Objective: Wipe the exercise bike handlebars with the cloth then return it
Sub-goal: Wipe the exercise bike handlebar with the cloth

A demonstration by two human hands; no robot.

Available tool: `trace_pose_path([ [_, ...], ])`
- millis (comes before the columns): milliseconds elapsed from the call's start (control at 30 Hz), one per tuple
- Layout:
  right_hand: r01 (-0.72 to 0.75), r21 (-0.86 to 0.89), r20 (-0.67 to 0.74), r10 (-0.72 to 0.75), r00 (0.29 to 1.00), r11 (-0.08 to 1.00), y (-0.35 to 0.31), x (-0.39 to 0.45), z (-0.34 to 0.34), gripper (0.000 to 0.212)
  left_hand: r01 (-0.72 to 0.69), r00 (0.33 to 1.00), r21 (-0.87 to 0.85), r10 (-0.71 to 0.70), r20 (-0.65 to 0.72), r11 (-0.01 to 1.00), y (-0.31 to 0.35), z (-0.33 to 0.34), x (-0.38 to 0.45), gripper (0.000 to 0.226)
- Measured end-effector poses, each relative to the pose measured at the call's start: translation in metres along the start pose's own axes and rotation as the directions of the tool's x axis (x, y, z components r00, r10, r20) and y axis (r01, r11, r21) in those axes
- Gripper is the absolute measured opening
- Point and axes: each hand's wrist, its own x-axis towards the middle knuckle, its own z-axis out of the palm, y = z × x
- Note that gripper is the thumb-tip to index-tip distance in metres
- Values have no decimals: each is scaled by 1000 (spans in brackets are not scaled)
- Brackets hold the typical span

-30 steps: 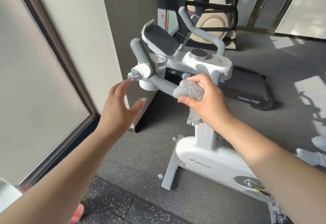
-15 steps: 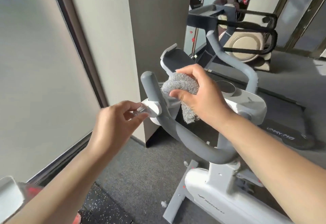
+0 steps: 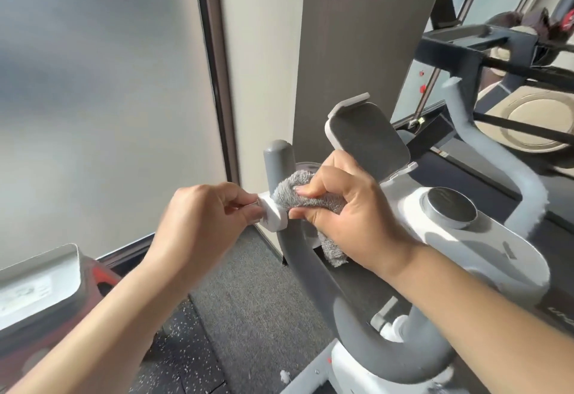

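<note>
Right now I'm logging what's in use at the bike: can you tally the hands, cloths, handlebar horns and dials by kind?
Hands: 2, left hand and right hand
Grey cloth: 1
Handlebar horns: 2, near horn and far horn
Round dial: 1
Total: 6

Bright sunlit glare at right, hard shadows, motion blur, wide-angle edge bending.

A dark grey carpeted floor [image 3: 248,294] carries the white steel base of the exercise bike [image 3: 313,378]. Nearer the camera it meets black speckled rubber matting [image 3: 186,359]. Small white scraps [image 3: 284,376] lie beside the bike's base.
</note>
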Motion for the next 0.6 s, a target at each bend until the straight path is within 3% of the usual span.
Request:
trace_pose_path([
  [100,-40,49,47,37,998,998,-5,5,-8,17,25,1000,0,-25,-13,1000,3,1,-1,11],
  [267,-12,24,-114,14,993,1000,-17,43,-3,16,62,998,-22,-62,-4,998,3,2,-4,10],
  [467,29,-72,13,-28,1000,997,-10,6,-1,17,44,999,-17,-44,2,999,3,2,-7,11],
  [600,-41,-108,118,54,992,993,-6,-30,-1,23,12,1000,-26,-12,-11,1000,3,3,-9,6],
])
